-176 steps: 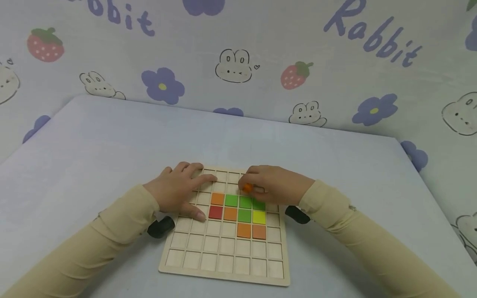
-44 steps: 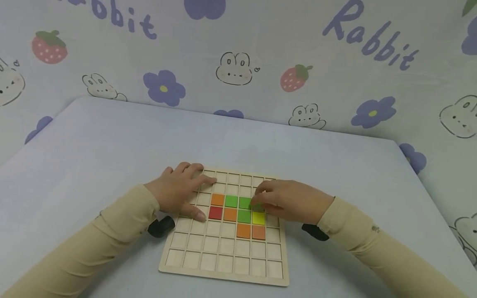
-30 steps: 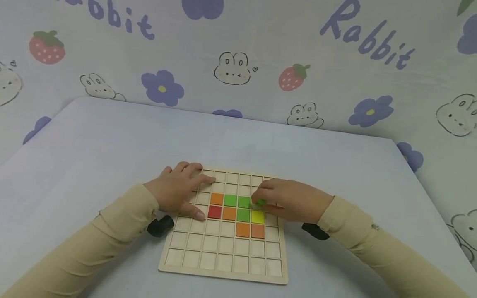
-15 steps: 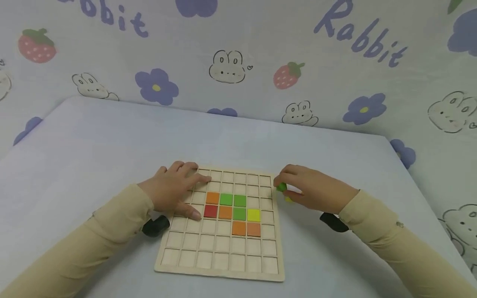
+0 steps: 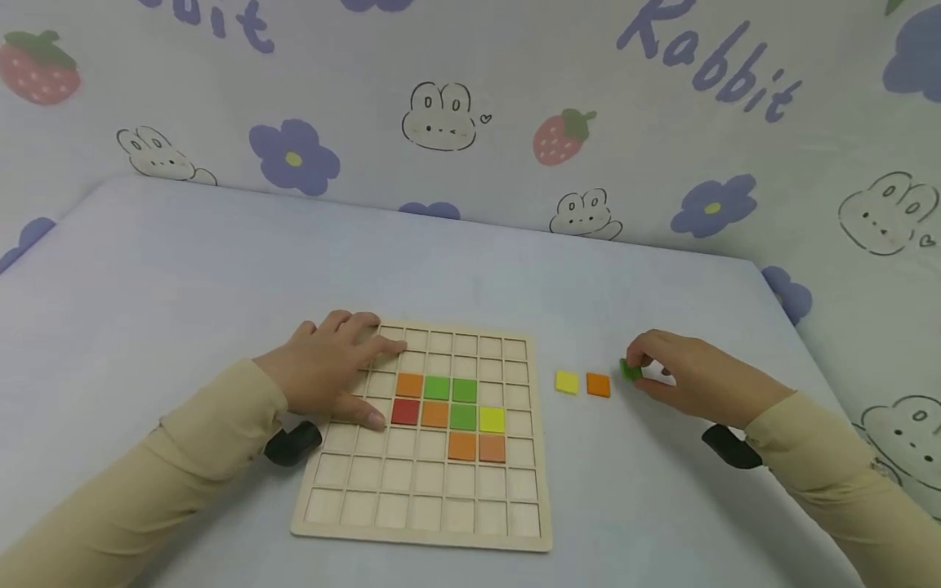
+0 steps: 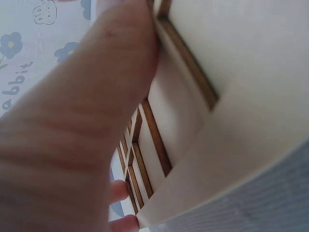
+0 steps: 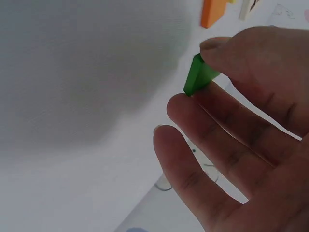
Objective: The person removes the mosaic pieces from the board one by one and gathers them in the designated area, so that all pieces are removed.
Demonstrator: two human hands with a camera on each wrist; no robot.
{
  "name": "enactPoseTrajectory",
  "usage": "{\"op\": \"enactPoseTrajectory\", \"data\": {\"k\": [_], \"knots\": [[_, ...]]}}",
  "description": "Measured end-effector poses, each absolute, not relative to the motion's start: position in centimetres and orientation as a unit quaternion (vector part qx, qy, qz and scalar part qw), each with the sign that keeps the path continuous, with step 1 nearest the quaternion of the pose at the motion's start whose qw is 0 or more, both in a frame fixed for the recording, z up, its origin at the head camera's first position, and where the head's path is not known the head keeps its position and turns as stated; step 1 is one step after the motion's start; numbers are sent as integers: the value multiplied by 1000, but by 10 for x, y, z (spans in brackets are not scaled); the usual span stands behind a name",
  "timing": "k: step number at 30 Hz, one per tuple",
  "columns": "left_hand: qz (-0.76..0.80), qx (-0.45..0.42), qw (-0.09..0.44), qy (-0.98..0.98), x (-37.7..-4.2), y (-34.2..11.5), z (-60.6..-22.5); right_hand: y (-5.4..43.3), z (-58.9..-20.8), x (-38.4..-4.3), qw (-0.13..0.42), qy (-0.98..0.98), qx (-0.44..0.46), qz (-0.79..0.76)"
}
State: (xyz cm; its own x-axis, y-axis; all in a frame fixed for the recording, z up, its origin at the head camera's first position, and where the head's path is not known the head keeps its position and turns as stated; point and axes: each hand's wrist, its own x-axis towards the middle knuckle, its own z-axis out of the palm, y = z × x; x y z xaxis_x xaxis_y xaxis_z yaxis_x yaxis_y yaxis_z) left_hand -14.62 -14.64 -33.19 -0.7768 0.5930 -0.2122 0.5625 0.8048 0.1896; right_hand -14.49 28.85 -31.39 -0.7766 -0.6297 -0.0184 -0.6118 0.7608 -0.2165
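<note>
My right hand (image 5: 680,371) pinches a green square tile (image 7: 200,75) between thumb and fingers, just over the table to the right of the board. Spread over the left edge of the wooden grid board (image 5: 422,523), my left hand (image 5: 323,367) rests with its fingers extended. Tiles fill a cluster of the board's cells: a red tile (image 5: 405,411), a yellow tile (image 5: 492,419), several green ones such as this green tile (image 5: 437,387), and several orange ones such as this orange tile (image 5: 409,385). The other visible cells are bare wood.
A loose yellow tile (image 5: 567,382) and a loose orange tile (image 5: 599,385) lie in a row on the white table (image 5: 470,269), between the board and my right hand. Behind the table hangs a rabbit-print cloth (image 5: 500,49).
My right hand took the green tile out of its cell and carried it right, off the board, past the loose yellow and orange tiles. The left hand stayed on the board.
</note>
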Motion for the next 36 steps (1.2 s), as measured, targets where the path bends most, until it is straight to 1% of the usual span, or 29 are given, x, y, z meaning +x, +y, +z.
{"op": "enactPoseTrajectory", "data": {"k": [6, 12, 21, 23, 26, 28, 30, 33, 36], "knots": [[54, 320, 112, 939, -150, -148, -327, 302, -319, -145, 14, 927, -364, -94], [52, 320, 110, 939, -152, -148, -326, 303, -324, -147, -8, 914, -395, -90], [58, 308, 126, 941, -149, -147, -327, 298, -329, -141, -14, 922, -380, -74], [57, 308, 128, 941, -148, -148, -331, 296, -330, -138, -26, 919, -387, -70], [58, 315, 121, 940, -147, -149, -334, 294, -328, -136, -61, 910, -406, -61], [58, 318, 115, 939, -147, -149, -333, 290, -324, -136, -84, 904, -416, -57], [58, 319, 112, 939, -146, -147, -331, 282, -319, -135, -96, 901, -420, -54], [59, 319, 114, 939, -146, -147, -331, 263, -312, -131, -93, 901, -421, -57], [59, 317, 121, 939, -146, -148, -332, 241, -310, -126, -72, 901, -423, -68]]}}
